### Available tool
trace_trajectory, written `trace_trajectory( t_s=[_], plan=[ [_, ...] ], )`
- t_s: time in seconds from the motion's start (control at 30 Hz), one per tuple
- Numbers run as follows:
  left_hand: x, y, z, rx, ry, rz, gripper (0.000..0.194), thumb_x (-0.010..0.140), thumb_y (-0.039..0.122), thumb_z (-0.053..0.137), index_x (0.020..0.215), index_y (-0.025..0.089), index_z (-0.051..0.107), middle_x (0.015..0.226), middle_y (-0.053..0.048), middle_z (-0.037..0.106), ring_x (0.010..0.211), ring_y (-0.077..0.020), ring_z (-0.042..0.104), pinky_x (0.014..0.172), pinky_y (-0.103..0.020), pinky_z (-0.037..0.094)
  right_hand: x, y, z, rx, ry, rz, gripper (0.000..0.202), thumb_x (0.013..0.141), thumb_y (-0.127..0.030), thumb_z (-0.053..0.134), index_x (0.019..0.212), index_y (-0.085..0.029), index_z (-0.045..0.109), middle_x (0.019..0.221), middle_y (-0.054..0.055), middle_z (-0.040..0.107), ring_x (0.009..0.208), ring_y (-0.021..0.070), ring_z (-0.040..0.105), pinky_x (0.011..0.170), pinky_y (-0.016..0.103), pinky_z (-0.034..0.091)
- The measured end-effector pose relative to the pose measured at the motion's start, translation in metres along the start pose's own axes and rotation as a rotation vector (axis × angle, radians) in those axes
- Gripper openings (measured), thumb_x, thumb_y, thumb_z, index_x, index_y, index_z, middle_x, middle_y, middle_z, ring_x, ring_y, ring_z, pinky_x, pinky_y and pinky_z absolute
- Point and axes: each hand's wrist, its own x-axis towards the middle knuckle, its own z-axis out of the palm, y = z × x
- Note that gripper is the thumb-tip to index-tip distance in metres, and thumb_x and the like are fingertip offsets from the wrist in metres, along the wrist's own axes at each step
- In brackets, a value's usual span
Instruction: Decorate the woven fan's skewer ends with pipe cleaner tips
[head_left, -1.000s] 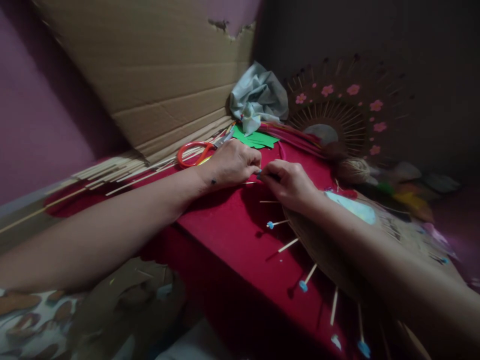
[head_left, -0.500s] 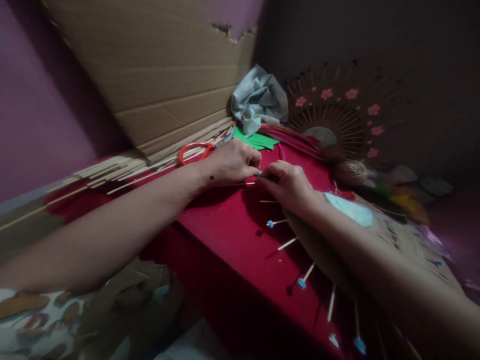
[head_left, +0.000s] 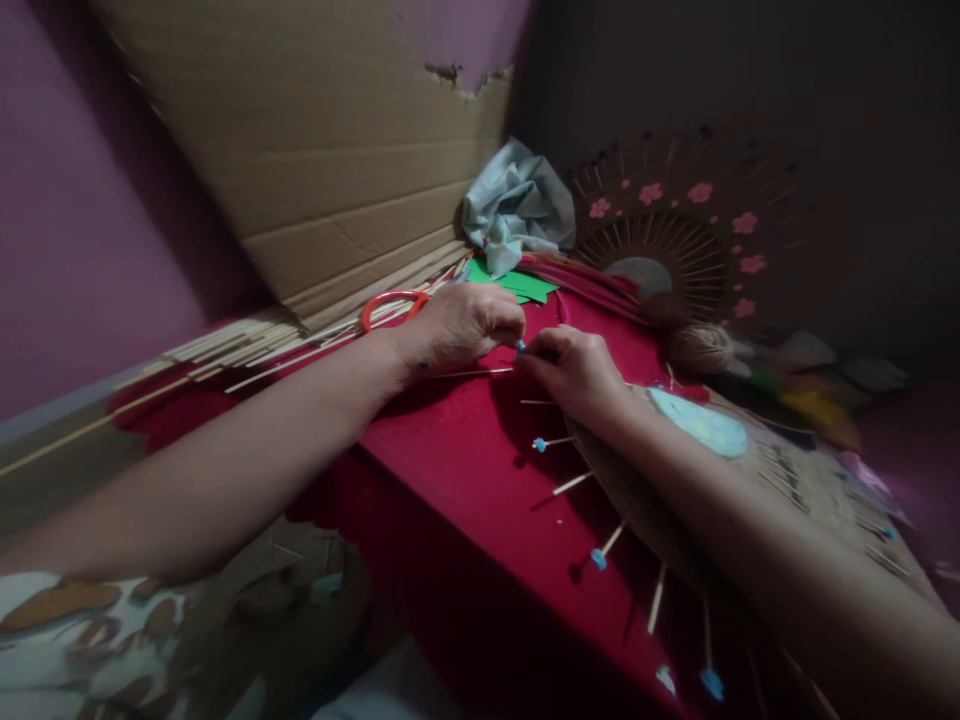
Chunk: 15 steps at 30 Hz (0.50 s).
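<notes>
Over the red-covered table, my left hand (head_left: pixel 480 322) and my right hand (head_left: pixel 574 370) meet with their fingertips pinched. Between them shows a small blue piece (head_left: pixel 520 347), too small to make out its kind. Both hands appear closed on it. Below my right forearm lies a round cardboard craft piece (head_left: pixel 622 500) with thin wooden sticks poking out around its edge. Some sticks end in blue tips, such as the blue tip (head_left: pixel 598 559); others are bare. A light blue patch (head_left: pixel 701 422) sits on its top, partly behind my right arm.
Orange-handled scissors (head_left: pixel 394 308) lie behind my left wrist, near loose wooden sticks (head_left: pixel 225 345). Green paper (head_left: pixel 532 285) and a crumpled grey-blue cloth (head_left: pixel 517 200) are at the back. A cardboard sheet (head_left: pixel 337 130) leans left. Twine (head_left: pixel 701 347) and a flowered stick craft (head_left: pixel 675 240) stand right.
Both hands stay together at the blue piece, with the left fingers and wrist turned slightly. The whole view has shifted a little.
</notes>
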Motion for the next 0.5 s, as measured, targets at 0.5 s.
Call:
trace_trajectory(
  t_s=[0.5],
  plan=[
    [0.007,-0.015,-0.061,0.397,-0.199,-0.352,0.025,0.086,0.027,0.04,0.089,0.018,0.063,0.09,-0.007,0.063,0.078,-0.0175,0.056,0.063,-0.027,0.038,-0.01,0.004,0.016,-0.009,-0.054,-0.023,0.009,0.079,-0.02,0.066,0.07,-0.019,0.066,0.072,0.003,0.061,0.071,0.0144,0.054,0.068,0.026,0.041]
  ],
)
